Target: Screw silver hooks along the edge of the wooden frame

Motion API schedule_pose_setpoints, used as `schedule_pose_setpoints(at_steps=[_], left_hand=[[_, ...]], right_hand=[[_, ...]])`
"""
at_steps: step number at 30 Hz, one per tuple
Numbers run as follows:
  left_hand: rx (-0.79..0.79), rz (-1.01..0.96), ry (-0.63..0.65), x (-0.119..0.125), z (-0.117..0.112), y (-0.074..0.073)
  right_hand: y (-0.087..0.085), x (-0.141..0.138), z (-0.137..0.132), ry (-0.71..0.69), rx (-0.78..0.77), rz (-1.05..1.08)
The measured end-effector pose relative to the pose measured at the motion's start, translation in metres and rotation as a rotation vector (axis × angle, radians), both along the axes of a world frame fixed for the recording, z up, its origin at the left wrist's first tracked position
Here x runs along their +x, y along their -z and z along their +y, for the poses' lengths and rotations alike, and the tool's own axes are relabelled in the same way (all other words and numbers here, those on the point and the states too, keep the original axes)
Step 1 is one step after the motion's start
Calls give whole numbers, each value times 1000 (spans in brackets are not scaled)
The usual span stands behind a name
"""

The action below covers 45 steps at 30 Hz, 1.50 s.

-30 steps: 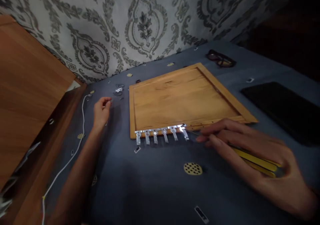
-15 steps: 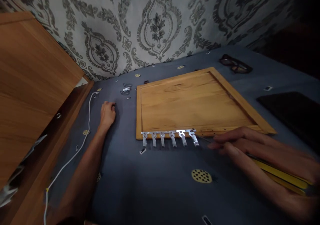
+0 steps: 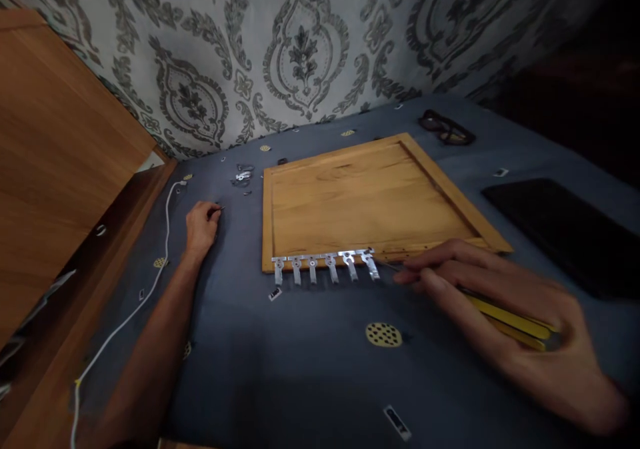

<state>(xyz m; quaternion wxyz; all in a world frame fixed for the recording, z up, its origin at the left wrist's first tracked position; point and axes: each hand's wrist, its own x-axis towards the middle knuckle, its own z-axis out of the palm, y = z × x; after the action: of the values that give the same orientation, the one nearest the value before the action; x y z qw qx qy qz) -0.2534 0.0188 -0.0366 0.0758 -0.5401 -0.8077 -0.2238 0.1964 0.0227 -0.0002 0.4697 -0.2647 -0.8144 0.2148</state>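
My left hand rests on the dark blue cloth, thumb and fingers pinched on a small screw, of which only a tip shows. My right hand is wrapped round a yellow-handled screwdriver. Its thin shaft points left at the end of a silver metal hook rail, which has several flat hooks hanging down. That rail lies along the near edge of a framed wooden board. Small dark holes run along the board's edge to the right of the rail, partly behind my right fingers.
Loose metal hooks and a small screw lie left of the board. Glasses and a black flat slab are on the right. A white cable runs beside the wooden furniture; a patterned curtain hangs behind.
The view has shifted, so the board and cloth appear further left. My left hand keeps its pinch; more of my right hand and the screwdriver handle shows. The rail stays in place on the board.
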Motion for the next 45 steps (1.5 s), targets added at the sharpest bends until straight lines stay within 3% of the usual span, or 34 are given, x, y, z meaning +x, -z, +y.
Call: schedule_pose_setpoints(at_steps=[7,22,28,32,36,39,42,45], left_hand=[[16,3,60,4,-1,-4],[-49,74,158,11,1,-8],[18,-2,173,27,2,-20],[51,-118,247,62,2,-36],[25,-284,437,125,5,-55],[-105,-548,707,175,10,-68],[-318,-647,832,209,19,-74],[-490,-725,881,226,27,-72]], right_hand=[[-4,-1,-5,11,-92,22],[-4,0,-4,-4,-96,15],[-6,1,-4,-6,-124,0],[-6,2,-4,-13,-137,22],[-7,1,-4,-25,-154,35],[-8,1,-4,-24,-171,42],[-7,3,-5,-28,-185,52],[-5,4,-6,-38,-195,62]])
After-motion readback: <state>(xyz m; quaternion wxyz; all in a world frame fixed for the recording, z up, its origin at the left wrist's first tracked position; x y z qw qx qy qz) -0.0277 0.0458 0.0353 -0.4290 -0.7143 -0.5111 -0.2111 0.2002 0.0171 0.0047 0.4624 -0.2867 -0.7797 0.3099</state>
